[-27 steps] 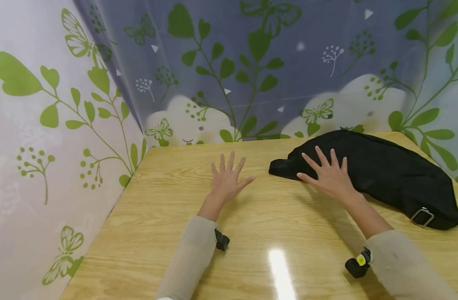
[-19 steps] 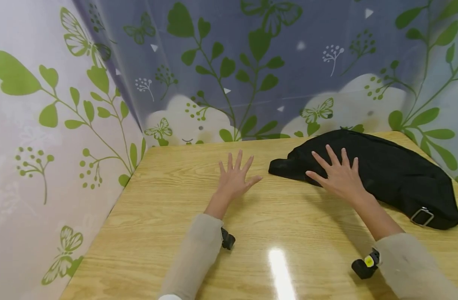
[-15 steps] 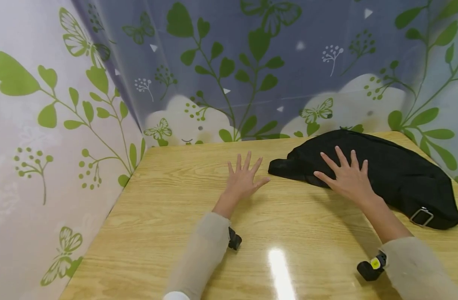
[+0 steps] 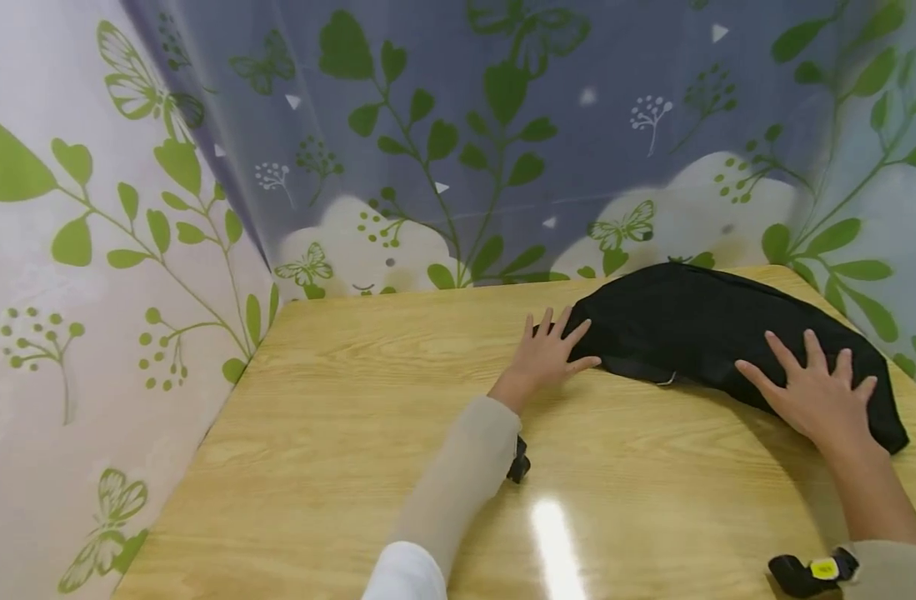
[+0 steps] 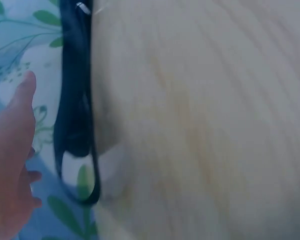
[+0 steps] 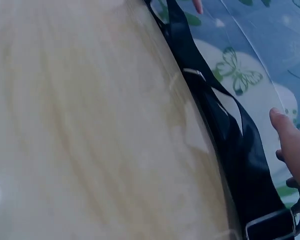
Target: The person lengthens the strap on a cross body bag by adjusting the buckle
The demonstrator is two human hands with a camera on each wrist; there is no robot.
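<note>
A black fabric bag (image 4: 698, 325) lies across the back right of the wooden table. In the right wrist view its strap (image 6: 257, 165) shows a square metal buckle (image 6: 271, 225). My left hand (image 4: 543, 354), fingers spread, is over the bag's left end and hides part of it. Over the right part is my right hand (image 4: 821, 396), also spread wide, covering the spot around the end buckle. Neither hand grips anything. Whether they touch the fabric or hover above it, I cannot tell. The left wrist view shows the left thumb (image 5: 24, 92) apart from a hanging strap loop (image 5: 80, 197).
The pale wood table (image 4: 337, 450) stretches across the front and left, with a bright light reflection (image 4: 557, 542) near its front. Printed curtains with leaves and butterflies enclose the back (image 4: 427, 125), the left side (image 4: 75, 350) and the right. Small black cameras (image 4: 810, 575) sit on both wrists.
Both hands have moved right, the left one reaching the bag's left end and the right one sliding towards its right end. The bag lies in the same place; the head view has shifted slightly.
</note>
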